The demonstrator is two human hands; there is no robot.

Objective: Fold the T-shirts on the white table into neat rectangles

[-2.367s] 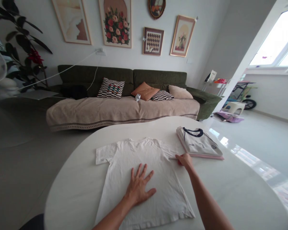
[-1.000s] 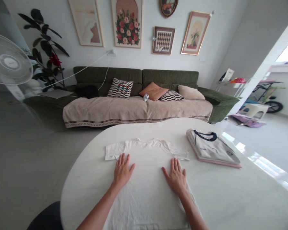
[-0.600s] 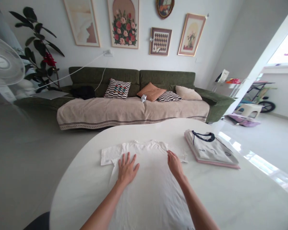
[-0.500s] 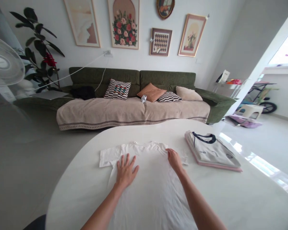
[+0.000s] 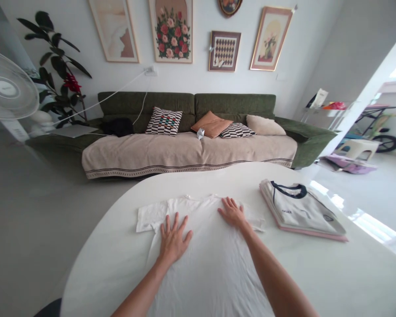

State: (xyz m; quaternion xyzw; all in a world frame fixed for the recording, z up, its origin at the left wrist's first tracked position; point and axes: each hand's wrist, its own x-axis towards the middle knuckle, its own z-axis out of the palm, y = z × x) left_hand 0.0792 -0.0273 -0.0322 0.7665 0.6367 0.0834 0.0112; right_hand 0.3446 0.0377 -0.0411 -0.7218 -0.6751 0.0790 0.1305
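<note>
A white T-shirt [image 5: 204, 259] lies spread out on the white table [image 5: 105, 264], its neckline toward the far side and its lower part running toward me. My left hand [image 5: 174, 237] rests flat on the shirt's upper left, below the left sleeve's inner end, fingers spread. Near the right shoulder my right hand [image 5: 233, 213] also lies palm down, with its fingers stretched out over the fabric. Part of the right sleeve shows beyond my right wrist. Light creases run down the shirt's right side.
Folded clothes [image 5: 303, 211] are stacked on the table's right, a white top with a dark collar above pink fabric. Behind the table stands a green sofa [image 5: 231, 103] with a beige cover and cushions. A fan [image 5: 11, 88] is at the left.
My right hand has gone from a pinch at the shirt's right shoulder to lying flat with fingers extended. My left hand has stayed in place. The view has shifted slightly.
</note>
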